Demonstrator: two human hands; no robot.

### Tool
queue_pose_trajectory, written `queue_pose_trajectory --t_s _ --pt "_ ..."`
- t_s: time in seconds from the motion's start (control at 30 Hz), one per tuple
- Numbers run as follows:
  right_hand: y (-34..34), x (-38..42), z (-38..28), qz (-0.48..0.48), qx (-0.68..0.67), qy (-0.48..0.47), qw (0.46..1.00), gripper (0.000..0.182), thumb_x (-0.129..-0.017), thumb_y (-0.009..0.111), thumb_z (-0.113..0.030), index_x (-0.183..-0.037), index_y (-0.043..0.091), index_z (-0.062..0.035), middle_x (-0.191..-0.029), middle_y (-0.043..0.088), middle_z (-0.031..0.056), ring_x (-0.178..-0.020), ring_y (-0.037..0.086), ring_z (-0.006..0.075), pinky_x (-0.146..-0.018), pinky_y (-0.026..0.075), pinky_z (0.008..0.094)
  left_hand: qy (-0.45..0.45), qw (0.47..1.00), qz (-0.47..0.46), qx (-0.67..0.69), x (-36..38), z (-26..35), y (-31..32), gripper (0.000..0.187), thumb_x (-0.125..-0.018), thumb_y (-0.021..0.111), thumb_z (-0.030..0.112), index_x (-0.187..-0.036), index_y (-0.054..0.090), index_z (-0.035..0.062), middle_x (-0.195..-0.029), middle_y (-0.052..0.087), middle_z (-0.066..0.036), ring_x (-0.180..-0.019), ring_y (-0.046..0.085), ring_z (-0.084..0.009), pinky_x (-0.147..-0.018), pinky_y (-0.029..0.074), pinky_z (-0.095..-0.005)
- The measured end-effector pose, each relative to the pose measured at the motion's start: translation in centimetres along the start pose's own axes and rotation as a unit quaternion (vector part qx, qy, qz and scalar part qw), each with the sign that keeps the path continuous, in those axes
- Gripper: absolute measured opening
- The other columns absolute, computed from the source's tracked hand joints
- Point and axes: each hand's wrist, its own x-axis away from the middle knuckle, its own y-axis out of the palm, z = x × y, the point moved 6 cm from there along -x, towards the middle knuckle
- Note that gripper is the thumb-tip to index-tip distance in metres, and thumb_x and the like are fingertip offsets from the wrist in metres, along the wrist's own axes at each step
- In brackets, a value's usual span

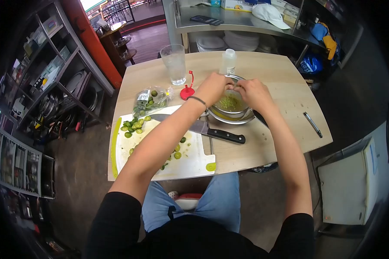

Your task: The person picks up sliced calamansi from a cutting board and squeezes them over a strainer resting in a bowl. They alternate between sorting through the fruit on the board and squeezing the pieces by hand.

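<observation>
My left hand (217,88) and my right hand (256,95) are close together over a metal strainer (240,113) with greenish pulp and seeds in it. Fingers on both hands are pinched; what sits between them is too small to make out. Beneath the strainer is a metal bowl (235,123). A black-handled knife (224,135) lies partly on the white cutting board (194,157), its blade passing behind my left forearm. Small green limes (135,124), some cut, are scattered on the board. More limes fill a clear plastic bag (148,103) at the board's far edge.
A glass of clear liquid (174,67) and a red cap (187,92) stand left of the bowl. Behind it is a translucent bottle (229,64). A pen (313,124) lies at the table's right. A steel shelf (237,19) holds a white cap (270,15) and phone (206,20).
</observation>
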Motion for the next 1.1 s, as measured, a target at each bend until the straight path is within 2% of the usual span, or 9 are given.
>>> queue_pose_trajectory --t_s 0.07,0.13,0.2,0.27,0.43,0.6,0.77,0.93,1.1 --pt "-1.2 0.5 0.3 0.091 -0.027 -0.013 0.995 0.020 -0.087 0.062 -0.025 -0.095 0.070 -0.0086 -0.091 0.067 0.0173 -0.088 0.063 0.0359 -0.078 0.050 0.0445 0.046 0.993 0.103 0.031 0.6 0.3 -1.0 0.022 -0.084 0.067 0.019 -0.100 0.071 0.0058 -0.096 0.068 -0.016 -0.089 0.064 -0.0338 -0.080 0.051 -0.0390" --pt "-0.6 0.9 -0.6 0.031 -0.006 0.010 0.999 0.018 -0.087 0.061 -0.021 -0.092 0.069 -0.0055 -0.092 0.067 0.0168 -0.088 0.063 0.0357 -0.076 0.049 0.0448 0.055 0.991 0.115 0.040 2.6 -0.2 -1.1 0.021 -0.083 0.067 0.018 -0.099 0.071 0.0054 -0.095 0.068 -0.016 -0.088 0.064 -0.0342 -0.079 0.050 -0.0392" --pt "-1.7 0.4 -1.6 0.095 -0.054 -0.046 0.993 0.018 -0.087 0.061 -0.020 -0.093 0.070 -0.0054 -0.091 0.069 0.0154 -0.085 0.065 0.0350 -0.074 0.051 0.0437 0.075 0.986 0.148 0.021 4.1 -1.2 -3.5 0.021 -0.083 0.067 0.018 -0.099 0.071 0.0050 -0.094 0.068 -0.016 -0.087 0.064 -0.0347 -0.079 0.050 -0.0394" --pt "-1.6 -0.1 -3.7 0.081 -0.107 -0.076 0.988 0.018 -0.087 0.061 -0.019 -0.093 0.070 -0.0042 -0.091 0.068 0.0156 -0.086 0.064 0.0347 -0.075 0.050 0.0434 0.074 0.982 0.153 0.082 6.8 -1.2 -5.4 0.019 -0.082 0.069 0.016 -0.098 0.071 0.0048 -0.094 0.069 -0.015 -0.083 0.066 -0.0305 -0.076 0.051 -0.0363" --pt "0.9 -0.3 -12.9 -0.010 -0.152 -0.194 0.969 0.018 -0.086 0.060 -0.014 -0.094 0.070 -0.0025 -0.094 0.068 0.0167 -0.090 0.063 0.0340 -0.081 0.049 0.0429 -0.082 0.977 0.182 0.070 17.1 -7.5 -12.3 0.020 -0.079 0.073 0.013 -0.097 0.072 0.0042 -0.088 0.070 -0.012 -0.068 0.063 -0.0168 -0.066 0.050 -0.0293" --pt "7.1 -2.6 -21.4 -0.062 -0.158 -0.210 0.963 0.016 -0.082 0.064 -0.019 -0.090 0.072 -0.0084 -0.089 0.069 0.0141 -0.089 0.065 0.0324 -0.079 0.052 0.0445 -0.204 0.963 0.177 0.011 25.5 -12.2 -15.7 0.016 -0.077 0.074 0.010 -0.091 0.073 0.0031 -0.087 0.070 -0.012 -0.067 0.062 -0.0186 -0.065 0.050 -0.0307" --pt "11.7 -4.9 -26.9 -0.071 -0.118 -0.209 0.968 0.017 -0.082 0.064 -0.022 -0.091 0.073 -0.0113 -0.089 0.070 0.0132 -0.090 0.065 0.0315 -0.077 0.053 0.0448 -0.179 0.968 0.175 -0.006 29.0 -14.7 -13.1 0.016 -0.075 0.075 0.007 -0.090 0.071 0.0023 -0.085 0.068 -0.013 -0.073 0.064 -0.0254 -0.065 0.050 -0.0330" --pt "11.6 -4.9 -27.4 -0.073 -0.152 -0.207 0.964 0.018 -0.082 0.063 -0.020 -0.095 0.074 -0.0121 -0.092 0.070 0.0132 -0.091 0.065 0.0318 -0.078 0.053 0.0437 -0.189 0.964 0.186 0.024 30.3 -15.1 -11.3 0.017 -0.075 0.075 0.007 -0.091 0.071 0.0030 -0.089 0.067 -0.011 -0.072 0.064 -0.0257 -0.066 0.051 -0.0334" --pt "6.6 -2.1 -21.8 -0.148 -0.121 -0.196 0.962 0.018 -0.083 0.064 -0.017 -0.094 0.072 -0.0056 -0.092 0.070 0.0142 -0.091 0.065 0.0321 -0.081 0.051 0.0426 -0.176 0.962 0.206 0.018 30.5 -14.5 -11.5 0.016 -0.076 0.075 0.008 -0.091 0.071 0.0030 -0.089 0.067 -0.009 -0.073 0.064 -0.0239 -0.066 0.051 -0.0326"
